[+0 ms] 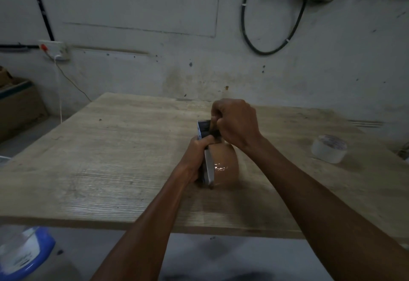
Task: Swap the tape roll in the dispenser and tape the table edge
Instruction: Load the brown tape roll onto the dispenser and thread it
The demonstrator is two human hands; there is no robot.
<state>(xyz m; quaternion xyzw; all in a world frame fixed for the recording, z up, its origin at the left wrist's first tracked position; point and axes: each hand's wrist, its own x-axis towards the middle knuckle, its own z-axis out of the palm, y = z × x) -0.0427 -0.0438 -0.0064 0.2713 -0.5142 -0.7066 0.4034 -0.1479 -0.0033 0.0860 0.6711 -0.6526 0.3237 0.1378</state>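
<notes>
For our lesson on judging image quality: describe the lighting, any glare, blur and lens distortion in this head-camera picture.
Head view: dim, flat light with a grey cast; one small glare spot on the brown tape roll in the dispenser; slight softness around both hands; the blue-rimmed container at lower left is blurred; wide-angle bending curves the table edges.

We see both forearms reach forward from the bottom edge, bare to the elbow, drawing together toward the middle. The left hand sits nearer, its wrist straight and its fingers wrapped around what it holds, thumb side up. The right hand is further out and a little higher, its wrist bent downward, its fingers curled into a tight fist with the knuckles toward us. The two hands nearly meet; whether they touch we cannot tell in this dim light.
</notes>
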